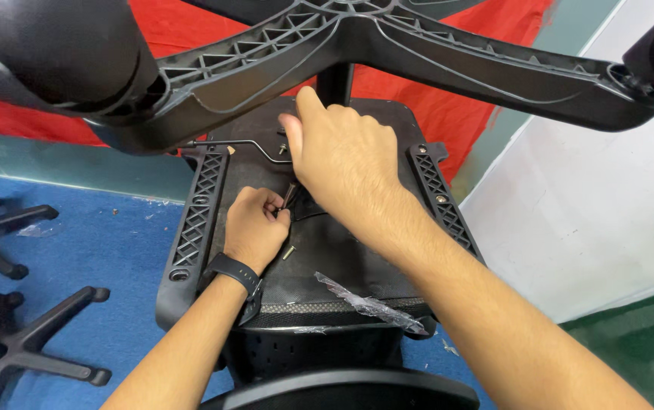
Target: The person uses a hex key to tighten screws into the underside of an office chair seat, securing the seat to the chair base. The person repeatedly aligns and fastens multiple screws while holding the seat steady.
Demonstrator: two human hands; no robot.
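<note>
An upside-down black office chair seat lies below me, with its star base and column overhead. My left hand, with a dark watch at the wrist, pinches a small bolt against the seat's underside. My right hand reaches above it to the mechanism plate near the column, fingers curled on a small part that the hand hides. A thin metal lever rod runs left from the mechanism. Another loose bolt lies on the seat just right of my left hand.
Ribbed black armrest brackets flank the seat. A torn clear plastic wrapper lies near its front edge. Spare star bases rest on blue carpet at left. Red cloth hangs behind; a white panel stands at right.
</note>
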